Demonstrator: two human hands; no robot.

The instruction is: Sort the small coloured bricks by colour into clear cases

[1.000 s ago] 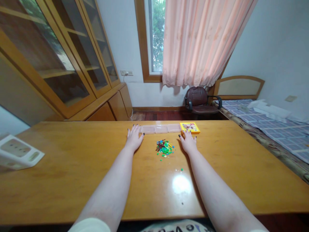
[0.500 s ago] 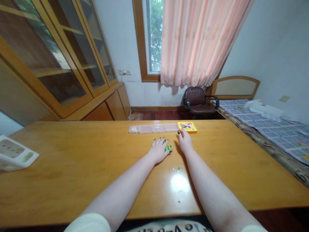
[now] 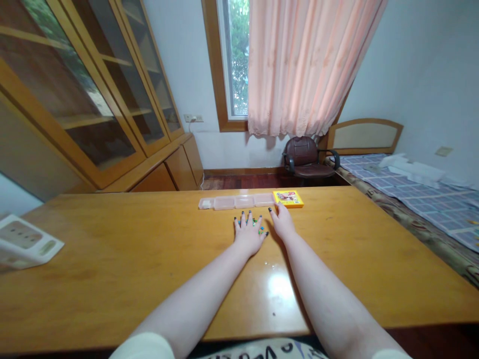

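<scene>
- Head view: a wide, glossy, honey-brown wooden table (image 3: pixel 130 279) bears everything being handled; past it are a tall glass-fronted wooden cabinet (image 3: pixel 112 94) and a maroon padded armchair (image 3: pixel 305 152), both out of the hands' way.
- A white box-shaped object (image 3: pixel 30 239) with dark dots sits at the table's left edge, well apart from the hands.
- The left hand (image 3: pixel 250 237) is spread palm-down over the loose pieces, fingers apart, gripping nothing visible and hiding most of them.
- The right hand (image 3: pixel 282 222) is relaxed, thumb apart, with no object seen in it; whether its fingertips touch the box beyond, I cannot tell.
- A row of pale-pink translucent plastic trays (image 3: pixel 244 202) lies beyond the left hand; only a small white item (image 3: pixel 206 204) shows inside.
- A flat yellow printed box (image 3: pixel 289 198) adjoins their right end.
- Small green, blue and yellow plastic pieces (image 3: pixel 262 229) lie on the tabletop, outside the trays, so sorting or building looks barely begun.
</scene>
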